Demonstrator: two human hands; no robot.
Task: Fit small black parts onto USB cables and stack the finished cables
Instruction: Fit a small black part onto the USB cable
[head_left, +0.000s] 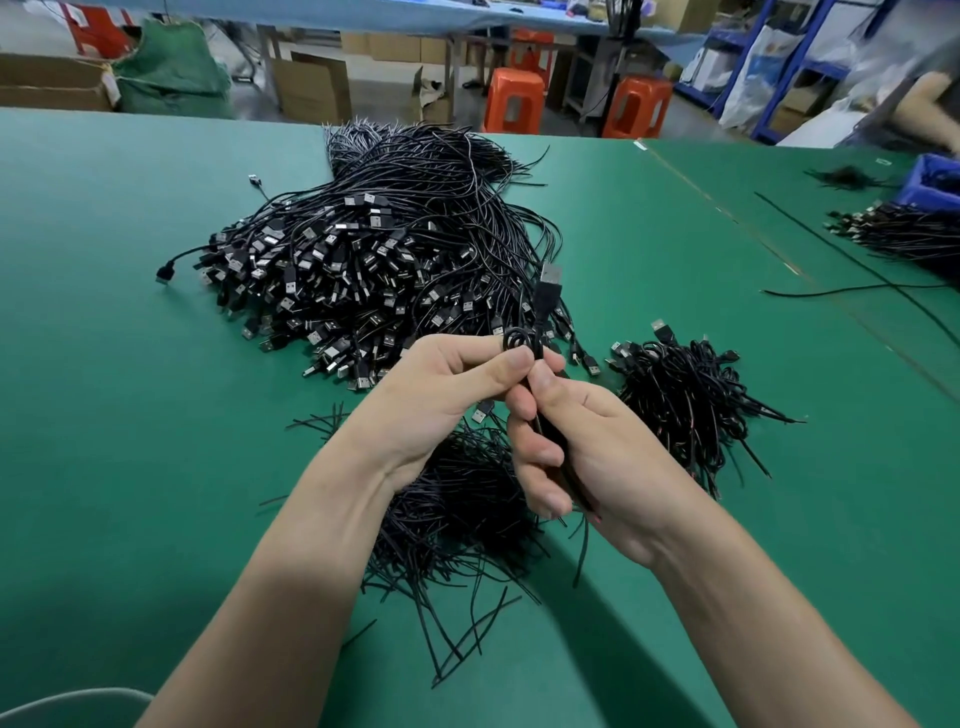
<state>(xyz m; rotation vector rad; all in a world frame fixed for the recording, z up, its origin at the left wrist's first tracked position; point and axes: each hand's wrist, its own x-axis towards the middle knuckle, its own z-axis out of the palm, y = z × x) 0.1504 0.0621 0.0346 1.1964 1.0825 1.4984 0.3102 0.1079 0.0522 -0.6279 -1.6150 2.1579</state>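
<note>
My right hand (576, 452) grips a black USB cable (548, 296) upright, its metal plug pointing up and its loose end hanging below my palm. My left hand (447, 395) pinches a small black ring-shaped part (514, 339) against the cable, just under the plug. A large heap of black USB cables (374, 260) lies on the green table (130, 415) behind my hands. A smaller pile of cables (680, 384) sits to the right. Beneath my wrists lies a bundle of thin black cable ends (462, 514).
A blue bin (930, 179) and another cable pile (893, 228) sit at the far right, near another person's arm (930, 104). One long loose cable (852, 291) crosses the table there. Orange stools (514, 98) and cardboard boxes stand beyond the far edge.
</note>
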